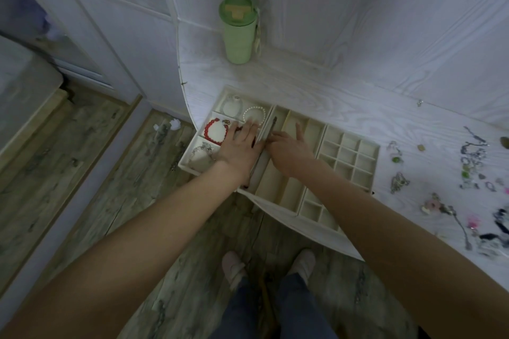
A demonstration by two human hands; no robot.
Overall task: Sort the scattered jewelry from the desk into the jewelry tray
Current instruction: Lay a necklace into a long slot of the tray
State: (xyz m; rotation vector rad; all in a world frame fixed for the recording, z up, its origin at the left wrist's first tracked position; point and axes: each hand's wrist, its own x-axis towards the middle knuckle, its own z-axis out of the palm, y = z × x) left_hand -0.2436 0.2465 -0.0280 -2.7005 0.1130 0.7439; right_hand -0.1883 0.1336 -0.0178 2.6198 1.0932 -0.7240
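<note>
Both hands lie flat with straight fingers, holding nothing: left hand [240,143] on the cream compartmented jewelry tray [348,155] beside a red bead bracelet [214,131], right hand [289,146] just beside it.

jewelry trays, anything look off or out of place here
Yes. The trays' near corners jut past the curved edge of the desk, over the floor, so they look easy to knock off. The left tray sits skewed against the long-slot tray. Much jewelry lies scattered at the right, unsorted.
</note>
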